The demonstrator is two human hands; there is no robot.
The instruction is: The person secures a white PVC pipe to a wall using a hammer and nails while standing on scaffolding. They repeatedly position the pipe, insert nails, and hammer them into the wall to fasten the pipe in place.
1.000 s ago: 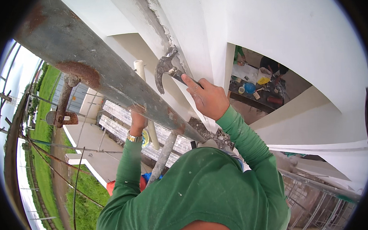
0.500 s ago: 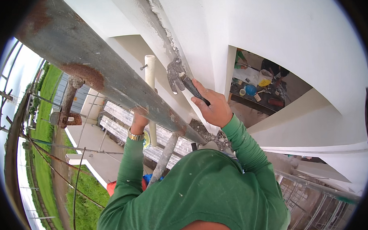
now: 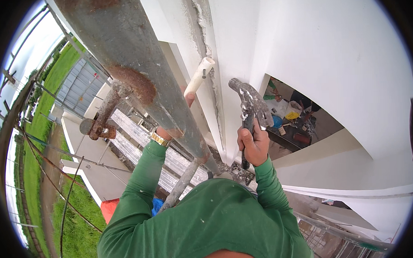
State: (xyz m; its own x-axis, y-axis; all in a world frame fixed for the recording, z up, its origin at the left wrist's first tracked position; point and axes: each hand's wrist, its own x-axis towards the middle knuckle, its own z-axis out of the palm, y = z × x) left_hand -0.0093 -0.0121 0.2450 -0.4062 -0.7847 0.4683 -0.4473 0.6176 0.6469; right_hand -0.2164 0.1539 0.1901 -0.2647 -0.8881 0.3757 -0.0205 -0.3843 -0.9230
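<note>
My right hand (image 3: pixel 255 145) is closed around the dark handle of a claw hammer (image 3: pixel 255 104), held head up in front of the white wall. White paint or plaster spots the hammer's metal head. Reaching behind a thick grey steel pipe, my left hand (image 3: pixel 165 132) grips a cream plastic pipe (image 3: pixel 199 77), and part of that hand is hidden. A nail (image 3: pixel 204 73) sticks out near the plastic pipe's upper end. This end lies over a rough, chipped groove (image 3: pixel 201 20) in the wall.
The rusty steel scaffold pipe (image 3: pixel 135 54) crosses close in front of me, with a clamp (image 3: pixel 97 128) on its left. Planks (image 3: pixel 171 162) lie below. Through a wall opening, a table (image 3: pixel 279 142) with containers shows, and another person's hand (image 3: pixel 278 98). Grass lies far left.
The hammer has moved right, away from the groove, and turned more upright. The plastic pipe's upper end has shifted right and now tilts over the groove. The whole view has turned somewhat.
</note>
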